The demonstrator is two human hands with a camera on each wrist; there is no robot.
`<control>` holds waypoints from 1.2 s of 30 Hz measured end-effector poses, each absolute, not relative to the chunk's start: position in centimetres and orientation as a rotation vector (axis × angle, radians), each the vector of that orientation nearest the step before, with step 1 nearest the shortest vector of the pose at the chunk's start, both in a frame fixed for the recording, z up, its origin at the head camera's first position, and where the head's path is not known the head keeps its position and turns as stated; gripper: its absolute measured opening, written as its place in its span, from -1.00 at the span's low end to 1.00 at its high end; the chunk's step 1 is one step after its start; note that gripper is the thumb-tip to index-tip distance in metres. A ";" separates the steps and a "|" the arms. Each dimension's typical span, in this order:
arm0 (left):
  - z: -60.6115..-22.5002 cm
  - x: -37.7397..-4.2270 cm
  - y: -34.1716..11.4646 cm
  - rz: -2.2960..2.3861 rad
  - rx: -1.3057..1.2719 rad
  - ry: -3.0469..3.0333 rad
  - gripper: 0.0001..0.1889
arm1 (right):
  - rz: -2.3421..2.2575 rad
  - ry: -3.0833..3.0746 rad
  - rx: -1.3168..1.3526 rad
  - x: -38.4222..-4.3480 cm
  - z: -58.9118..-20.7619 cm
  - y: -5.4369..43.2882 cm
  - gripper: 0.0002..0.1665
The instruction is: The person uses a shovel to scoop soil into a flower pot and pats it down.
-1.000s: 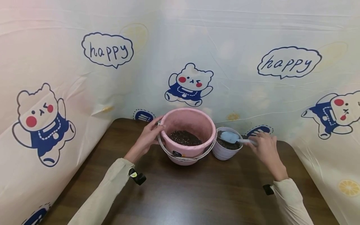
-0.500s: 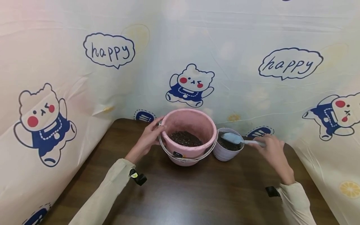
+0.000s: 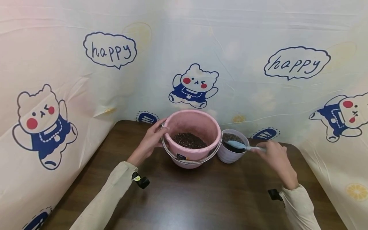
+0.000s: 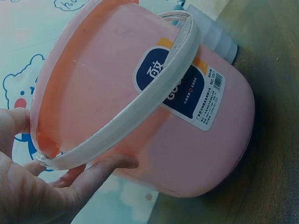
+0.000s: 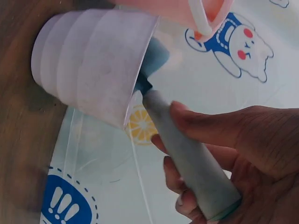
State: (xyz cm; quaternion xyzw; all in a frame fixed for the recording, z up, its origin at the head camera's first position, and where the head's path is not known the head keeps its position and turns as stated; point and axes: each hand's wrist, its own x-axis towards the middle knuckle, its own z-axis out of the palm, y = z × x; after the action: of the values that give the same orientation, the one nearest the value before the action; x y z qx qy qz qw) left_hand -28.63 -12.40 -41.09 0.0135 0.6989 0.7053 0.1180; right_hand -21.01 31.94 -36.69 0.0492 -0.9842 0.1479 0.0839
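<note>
My left hand (image 3: pixel 149 139) holds the left side of a pink bucket (image 3: pixel 189 157) by its rim, near the handle joint. Dark soil (image 3: pixel 188 141) lies inside. In the left wrist view, one digit (image 4: pixel 117 162) rests along the bucket's outer wall below the white-sleeved handle (image 4: pixel 126 123). A pale lilac ribbed pot (image 3: pixel 230 157), also holding soil, stands just right of the bucket. My right hand (image 3: pixel 277 159) grips the grey handle of a small blue trowel (image 3: pixel 236 144). Its blade is tilted inside the pot's mouth; the right wrist view (image 5: pixel 156 56) shows part of it hidden by the pot wall.
Bucket and pot stand near the back of a dark wooden table (image 3: pixel 184 198). A printed cloth (image 3: pixel 244 89) with bears and speech bubbles rises behind and at both sides. Black wrist cameras (image 3: pixel 141 180) sit on both wrists.
The trowel's blade has turned from nearly flat to more edge-on and sits slightly lower in the pot. My right hand has shifted a little right overall. My left hand stays on the bucket.
</note>
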 end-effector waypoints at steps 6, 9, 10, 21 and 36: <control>-41.0 -28.6 -12.3 2.060 0.044 2.051 -0.31 | 0.320 -2.685 0.146 -19.8 -37.0 30.2 -0.74; -41.0 -28.7 -12.4 2.051 0.043 2.056 -0.30 | 0.220 -2.617 0.131 -19.2 -37.8 29.0 -0.73; -41.0 -28.6 -12.4 2.048 0.043 2.057 -0.30 | 0.196 -2.611 0.127 -19.1 -38.1 28.7 -0.74; -41.1 -28.6 -12.3 2.055 0.036 2.058 -0.30 | 0.171 -2.690 0.032 -18.5 -38.8 26.4 -0.75; -41.0 -28.6 -12.3 2.030 0.023 2.073 -0.31 | 0.405 -2.443 0.304 -20.1 -41.8 29.3 -0.80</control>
State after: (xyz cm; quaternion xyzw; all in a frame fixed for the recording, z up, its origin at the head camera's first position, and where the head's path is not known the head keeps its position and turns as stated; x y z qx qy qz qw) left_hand -28.64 -12.26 -41.02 0.0077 0.7094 0.6946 0.1196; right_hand -20.07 29.33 -41.84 0.1154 -0.9284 0.1539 0.3180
